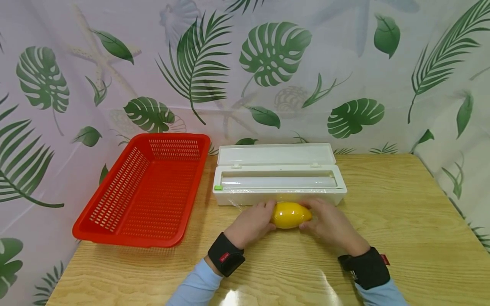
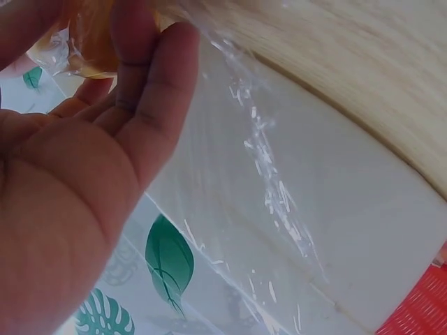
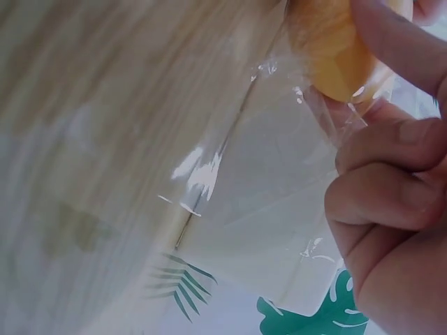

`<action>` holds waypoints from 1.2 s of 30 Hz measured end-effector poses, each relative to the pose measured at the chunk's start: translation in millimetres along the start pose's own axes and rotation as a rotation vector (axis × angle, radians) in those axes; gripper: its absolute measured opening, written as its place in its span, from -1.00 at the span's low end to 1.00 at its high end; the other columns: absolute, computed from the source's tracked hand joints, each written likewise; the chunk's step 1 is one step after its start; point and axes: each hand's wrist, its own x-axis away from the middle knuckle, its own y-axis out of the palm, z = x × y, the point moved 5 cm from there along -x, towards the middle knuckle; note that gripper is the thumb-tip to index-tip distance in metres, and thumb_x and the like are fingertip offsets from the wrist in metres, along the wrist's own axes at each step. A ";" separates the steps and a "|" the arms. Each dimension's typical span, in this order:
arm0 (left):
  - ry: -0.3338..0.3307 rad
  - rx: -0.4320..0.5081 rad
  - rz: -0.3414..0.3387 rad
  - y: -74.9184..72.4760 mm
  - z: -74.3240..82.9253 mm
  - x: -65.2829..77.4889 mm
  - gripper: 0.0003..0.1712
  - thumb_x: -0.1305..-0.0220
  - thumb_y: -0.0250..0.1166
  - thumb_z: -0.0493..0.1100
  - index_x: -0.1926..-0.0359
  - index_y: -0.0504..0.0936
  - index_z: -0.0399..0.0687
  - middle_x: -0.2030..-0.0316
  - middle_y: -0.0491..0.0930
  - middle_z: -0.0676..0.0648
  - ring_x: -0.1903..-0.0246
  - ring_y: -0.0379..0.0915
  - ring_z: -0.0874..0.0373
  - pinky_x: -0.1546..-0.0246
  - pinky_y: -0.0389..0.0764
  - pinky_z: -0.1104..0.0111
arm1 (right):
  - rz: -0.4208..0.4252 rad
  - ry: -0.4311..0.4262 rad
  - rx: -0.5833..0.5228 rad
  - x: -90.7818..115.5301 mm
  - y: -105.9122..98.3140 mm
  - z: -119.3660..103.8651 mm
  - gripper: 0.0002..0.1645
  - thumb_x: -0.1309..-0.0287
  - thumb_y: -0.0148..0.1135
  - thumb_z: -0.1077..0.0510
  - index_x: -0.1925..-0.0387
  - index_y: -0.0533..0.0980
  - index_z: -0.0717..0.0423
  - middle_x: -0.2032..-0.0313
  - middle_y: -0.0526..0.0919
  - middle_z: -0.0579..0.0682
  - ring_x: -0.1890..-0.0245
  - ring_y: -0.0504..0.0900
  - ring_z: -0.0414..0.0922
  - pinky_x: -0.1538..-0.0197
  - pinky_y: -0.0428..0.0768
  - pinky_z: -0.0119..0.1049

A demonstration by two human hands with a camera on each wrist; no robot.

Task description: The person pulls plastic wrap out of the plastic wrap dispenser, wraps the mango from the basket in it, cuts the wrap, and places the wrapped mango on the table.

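A glossy yellow mango (image 1: 288, 215), tapered at its right end, is held between both hands just in front of the white cling film box (image 1: 245, 198). My left hand (image 1: 253, 224) grips its left end with thumb and fingers. At the tapered end, my right hand (image 1: 330, 223) pinches it the same way. Clear cling film (image 2: 262, 153) runs from the box to the fruit and wraps over its skin, with creases along the film's edge. In the right wrist view the thumb presses on the wrapped mango (image 3: 339, 59), and the other fingers curl beneath.
The box's lid (image 1: 275, 154) stands raised at the back, and a white film roll (image 1: 279, 182) lies inside. A green slider (image 1: 218, 188) sits at the box's left end. To the left is a red plastic basket (image 1: 160, 195) on the wooden table (image 1: 413, 204). A leaf-print cloth (image 1: 291, 97) hangs behind.
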 end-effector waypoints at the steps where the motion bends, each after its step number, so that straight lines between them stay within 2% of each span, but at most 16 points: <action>1: 0.000 0.002 -0.001 0.1 -0.3 -0.1 -0.44 -0.14 0.29 -0.06 -0.06 0.26 -0.16 0.25 0.52 -0.12 0.28 0.43 0.12 0.27 0.57 0.30 | 0.003 -0.005 -0.007 -0.2 -0.1 0.0 -0.36 0.18 0.45 0.13 -0.02 0.46 0.12 0.01 0.56 0.11 0.03 0.46 0.02 -0.01 0.47 0.07; 13: -0.002 0.020 -0.007 1.7 -2.0 -0.8 -0.41 -0.16 0.27 -0.06 -0.12 0.22 -0.15 0.23 0.51 -0.12 0.29 0.41 0.15 0.26 0.57 0.32 | 0.031 -0.040 -0.034 -0.7 -0.4 0.1 -0.40 0.19 0.45 0.15 0.01 0.48 0.11 0.03 0.58 0.10 0.05 0.47 0.01 0.01 0.48 0.08; 36: -0.004 -0.001 0.002 -0.9 -0.9 -0.4 -0.38 -0.15 0.28 -0.03 -0.14 0.24 -0.15 0.21 0.52 -0.11 0.30 0.41 0.17 0.27 0.57 0.32 | -0.003 -0.020 -0.049 -0.7 -1.7 -0.4 -0.40 0.14 0.42 0.12 -0.03 0.47 0.10 0.00 0.58 0.09 0.00 0.45 0.01 -0.05 0.44 0.09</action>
